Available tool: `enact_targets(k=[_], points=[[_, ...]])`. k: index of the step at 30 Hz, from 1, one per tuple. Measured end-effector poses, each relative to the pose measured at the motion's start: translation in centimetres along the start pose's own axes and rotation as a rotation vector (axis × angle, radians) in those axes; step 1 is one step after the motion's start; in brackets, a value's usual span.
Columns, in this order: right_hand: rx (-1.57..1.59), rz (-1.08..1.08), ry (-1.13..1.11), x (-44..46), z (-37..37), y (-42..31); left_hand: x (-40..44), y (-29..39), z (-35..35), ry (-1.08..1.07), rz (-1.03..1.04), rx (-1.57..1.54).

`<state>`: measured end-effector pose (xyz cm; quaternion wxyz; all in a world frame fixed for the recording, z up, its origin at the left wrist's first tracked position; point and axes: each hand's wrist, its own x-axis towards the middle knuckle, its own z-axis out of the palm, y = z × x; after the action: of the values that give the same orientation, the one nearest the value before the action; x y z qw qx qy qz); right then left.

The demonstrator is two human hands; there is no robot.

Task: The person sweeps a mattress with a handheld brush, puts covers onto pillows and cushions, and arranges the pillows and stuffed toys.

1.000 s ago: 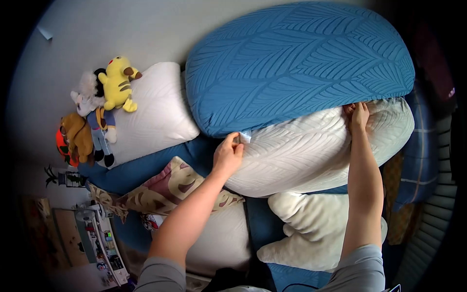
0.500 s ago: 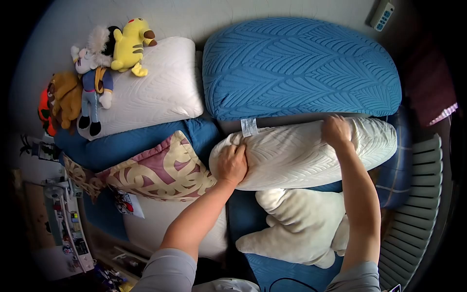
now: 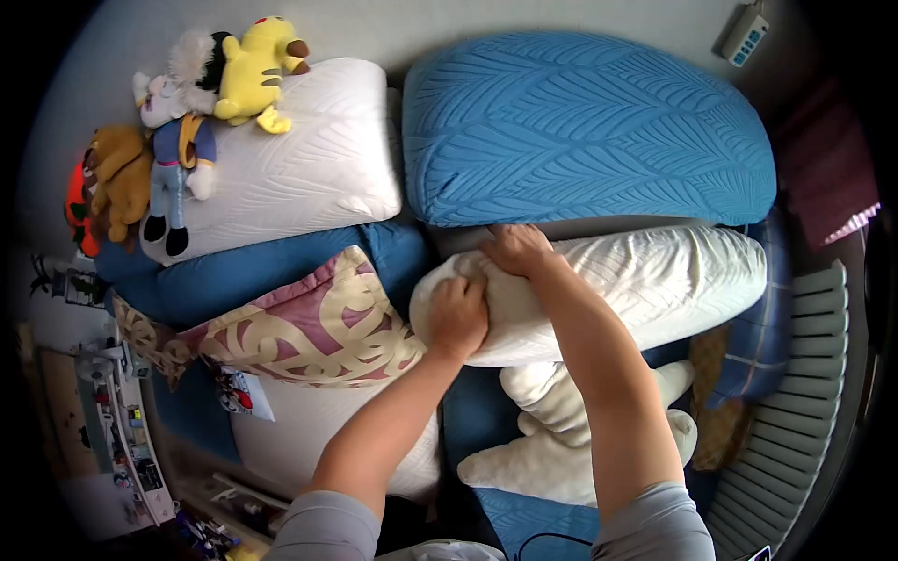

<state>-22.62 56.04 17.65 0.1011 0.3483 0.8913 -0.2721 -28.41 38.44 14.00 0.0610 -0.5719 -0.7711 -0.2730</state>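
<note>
A long white quilted cushion lies across the middle, its cover wrinkled along the upper side. My left hand is closed on the cover near the cushion's left end, fingers curled. Just above and to the right, my right hand grips the top edge; its fingertips are partly hidden. Behind it rests a big blue cushion with a leaf pattern. A cream plush shape lies below the white cushion, partly covered by my right forearm.
Left of my hands are a patterned pillow, a white cushion, and several plush toys, including a yellow one. At the right are a checked blue cloth and a radiator. A power strip hangs on the wall.
My right hand has moved left along the white cushion to its top edge beside my left hand, where the white tag was visible. My left hand stays on the left end.
</note>
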Motion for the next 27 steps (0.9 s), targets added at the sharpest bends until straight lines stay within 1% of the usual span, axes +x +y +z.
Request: enact_targets(k=[1, 4, 6, 7, 8, 10, 11, 12, 13, 14, 15, 16, 17, 19, 21, 23, 27], points=[[-0.004, 0.036, 0.000, -0.5, -0.8, 0.1, 0.8, -0.2, 0.3, 0.041, 0.018, -0.016], [0.004, 0.287, 0.090, -2.6, -3.0, 1.5, 3.1, -1.3, 1.1, 0.013, 0.002, -0.069], [0.040, 0.367, 0.161, -3.9, -4.1, 5.1, 5.4, -1.1, 0.8, -0.034, -0.101, -0.178], [0.072, 0.407, 0.183, -4.1, -4.4, 6.9, 6.7, -1.0, 0.4, -0.083, -0.137, -0.183], [0.107, 0.448, 0.205, -4.5, -4.8, 8.7, 7.3, -1.4, 1.3, -0.068, -0.245, -0.211], [0.516, 0.563, 0.340, -5.1, -5.4, 11.6, 8.6, -1.3, 0.6, -0.199, -0.484, -0.306], [0.727, 0.607, 0.403, -5.3, -5.6, 12.8, 8.9, -3.0, 2.0, -0.250, -0.603, -0.431], [1.164, 0.652, 0.415, -5.6, -6.2, 14.2, 9.7, -2.8, 1.3, -0.319, -0.919, -0.807], [1.576, 0.721, 0.467, -6.2, -6.5, 15.5, 10.1, -2.4, 0.6, -0.302, -1.085, -0.927], [1.564, 0.655, 0.511, -7.0, -6.9, 16.9, 10.7, -1.9, -0.4, -0.272, -1.253, -1.045], [1.551, 0.588, 0.554, -7.7, -7.3, 18.3, 10.9, -2.4, -0.3, -0.219, -1.291, -1.115], [1.882, 0.723, 0.616, -7.2, -7.5, 19.8, 11.2, -2.7, 0.3, -0.172, -1.324, -1.186], [1.815, 0.734, 0.622, -7.1, -8.0, 19.6, 11.4, -2.9, 0.9, -0.124, -1.355, -1.260], [1.690, 0.750, 0.618, -7.0, -9.1, 18.2, 11.7, -3.5, 1.6, -0.145, -1.318, -1.241], [1.660, 0.760, 0.648, -6.7, -8.8, 18.6, 11.6, -3.9, 1.6, -0.177, -1.300, -1.207], [1.660, 0.744, 0.695, -7.1, -8.2, 18.5, 11.3, -4.5, 2.0, -0.132, -1.359, -1.241], [1.713, 0.805, 0.698, -7.5, -6.6, 19.5, 11.6, -5.2, 2.4, -0.015, -1.512, -1.262]])
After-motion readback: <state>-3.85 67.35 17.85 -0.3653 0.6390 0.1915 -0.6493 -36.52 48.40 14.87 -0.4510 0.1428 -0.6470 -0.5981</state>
